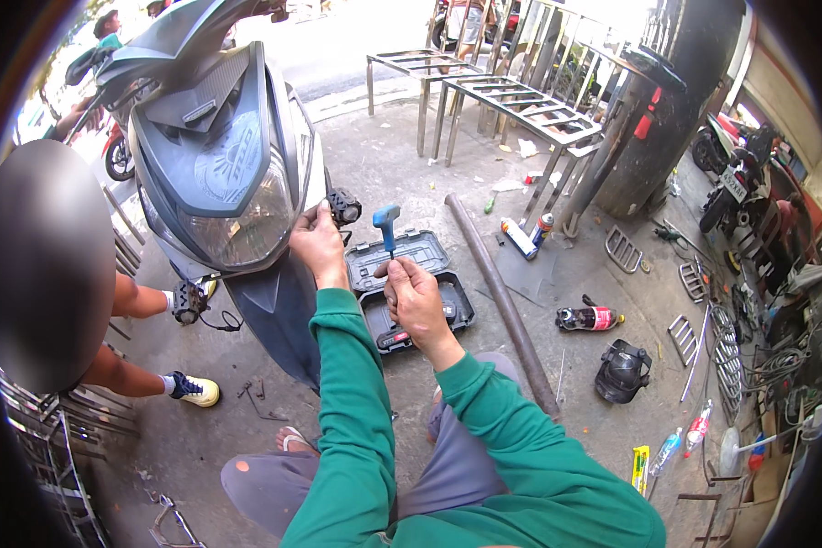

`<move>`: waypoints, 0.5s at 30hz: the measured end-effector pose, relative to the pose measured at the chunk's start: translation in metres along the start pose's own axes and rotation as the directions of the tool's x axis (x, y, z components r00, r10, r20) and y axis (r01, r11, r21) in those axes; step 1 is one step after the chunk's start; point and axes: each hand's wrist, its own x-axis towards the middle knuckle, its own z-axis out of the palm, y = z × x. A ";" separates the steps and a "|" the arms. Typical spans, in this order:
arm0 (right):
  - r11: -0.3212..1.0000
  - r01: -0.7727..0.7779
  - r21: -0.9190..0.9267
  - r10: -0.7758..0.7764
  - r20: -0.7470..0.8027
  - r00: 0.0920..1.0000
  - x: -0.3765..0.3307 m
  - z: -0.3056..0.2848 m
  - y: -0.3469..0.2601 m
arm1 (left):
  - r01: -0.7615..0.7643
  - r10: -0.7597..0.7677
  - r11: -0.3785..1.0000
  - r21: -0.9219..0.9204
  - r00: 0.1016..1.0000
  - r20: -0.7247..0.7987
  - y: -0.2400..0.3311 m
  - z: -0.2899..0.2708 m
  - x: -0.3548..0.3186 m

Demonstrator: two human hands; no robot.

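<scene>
My left hand (318, 242) grips a small black lamp unit (344, 206) at the right side of a grey scooter's front cowl (224, 160), beside the headlight. My right hand (414, 297) is closed around the shaft of a blue T-handle wrench (386, 219), held upright in front of me. Below both hands an open black tool case (402, 265) lies on the concrete. Both arms wear green sleeves.
Another person crouches at the left, their foot in a yellow-soled shoe (192, 390). A long rusty pipe (502, 301) lies to the right of the case. A soda bottle (589, 318), a welding mask (623, 370), metal frames (511, 100) and parked motorcycles (740, 183) stand around.
</scene>
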 end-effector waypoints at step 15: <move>0.916 0.323 -0.239 -0.135 0.574 0.807 0.065 0.027 -0.113 | 0.119 -0.103 0.993 -0.024 0.934 0.341 0.075 -0.059 0.005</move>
